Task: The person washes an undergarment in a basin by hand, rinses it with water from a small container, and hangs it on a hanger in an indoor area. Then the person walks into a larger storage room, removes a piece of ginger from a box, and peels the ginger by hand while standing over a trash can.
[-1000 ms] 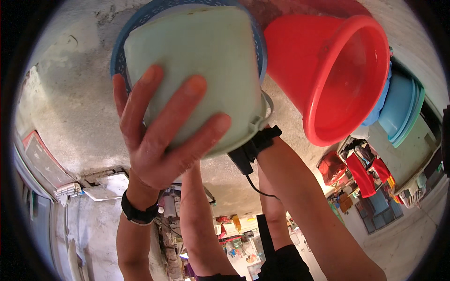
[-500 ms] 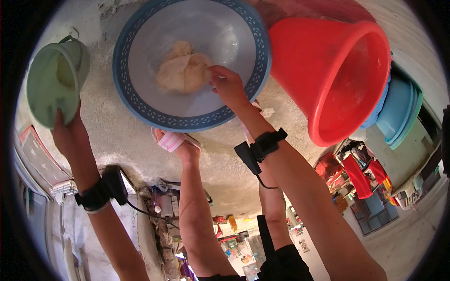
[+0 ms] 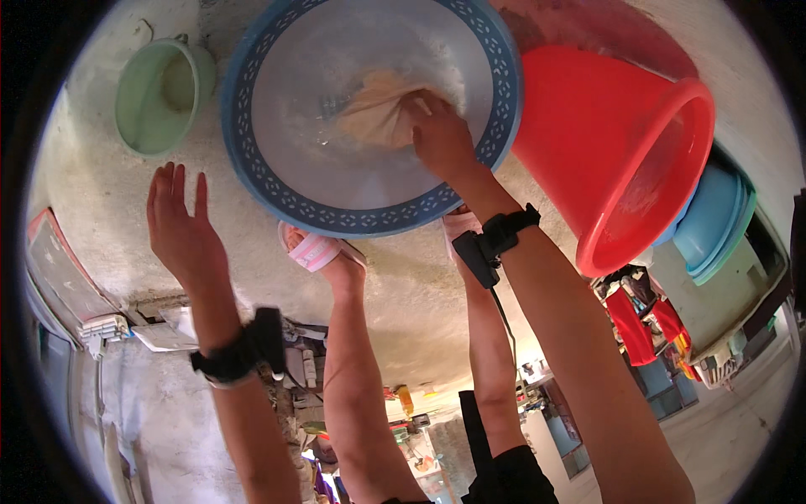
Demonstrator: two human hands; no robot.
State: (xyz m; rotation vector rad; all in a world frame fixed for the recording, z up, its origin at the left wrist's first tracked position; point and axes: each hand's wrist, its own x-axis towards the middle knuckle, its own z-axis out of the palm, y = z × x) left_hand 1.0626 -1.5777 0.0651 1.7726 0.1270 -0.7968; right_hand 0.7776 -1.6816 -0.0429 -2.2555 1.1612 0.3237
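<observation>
A wide basin with a blue patterned rim stands on the floor in front of me, with water in it. A pale beige cloth lies partly bunched in the water. My right hand reaches over the basin's near right side, its fingers closed on the cloth's right end. At the left, my left hand is held out with fingers stretched and nothing in them. Just beyond its fingertips, apart from them, a light green plastic dipper rests on the floor, its mouth facing me.
A big red bucket lies tipped on its side right of the basin, its mouth toward the lower right. Blue basins are stacked past it. My feet in pink striped sandals stand close to the basin's near edge.
My left hand has let go of the green dipper, which now stands on the floor, and has drawn back. My right hand has moved farther over the cloth and pulled it right, stretching it.
</observation>
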